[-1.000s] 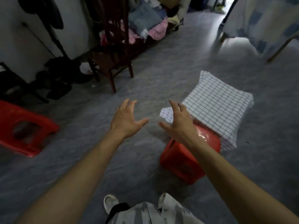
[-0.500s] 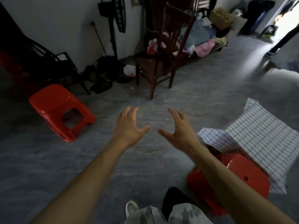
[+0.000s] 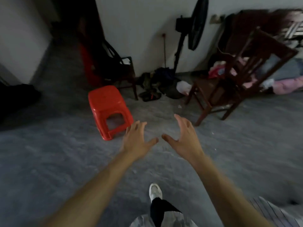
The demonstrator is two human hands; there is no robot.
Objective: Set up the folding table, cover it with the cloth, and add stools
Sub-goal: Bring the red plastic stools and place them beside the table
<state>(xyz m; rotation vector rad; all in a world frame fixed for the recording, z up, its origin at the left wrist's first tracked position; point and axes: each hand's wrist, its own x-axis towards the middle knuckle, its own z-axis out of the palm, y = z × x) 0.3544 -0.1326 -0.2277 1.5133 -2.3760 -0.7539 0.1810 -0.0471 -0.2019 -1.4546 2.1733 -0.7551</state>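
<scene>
Stretched forward over the grey floor (image 3: 65,161) with nothing in either: left hand (image 3: 136,142) palm down, fingers straight and spread; right hand (image 3: 185,140) likewise wide open, thumb turned inward, the two thumbs close but apart. Ahead and to the left of the left hand, near it but seemingly untouched, find the red plastic stool (image 3: 107,102), upright on its four legs, toward the floor's far edge along the white wall (image 3: 144,30) and just in front of a dark metal-framed chair (image 3: 122,71). Judge it light, stiff and hollow, moulded in one piece, with a smooth glossy seat likely to slide under a flat palm. Little fear of breakage, more of scraping or tipping if dragged by a single leg. Best taken at the seat rim on two opposite sides, fingers hooked under the lip, or one-handed through the arched opening between the legs, then lifted clear rather than slid. Along the same far edge, note a standing fan (image 3: 196,25), a heap of dark shoes (image 3: 150,94) at its foot, and farther right a dark wooden chair (image 3: 242,66), well apart from the stool. At the bottom right corner, only a blurred pale lined fabric (image 3: 270,210), possibly the cloth but too smeared to call. Looks like the stool-fetching part of the job, with this stool not yet in hand.
</scene>
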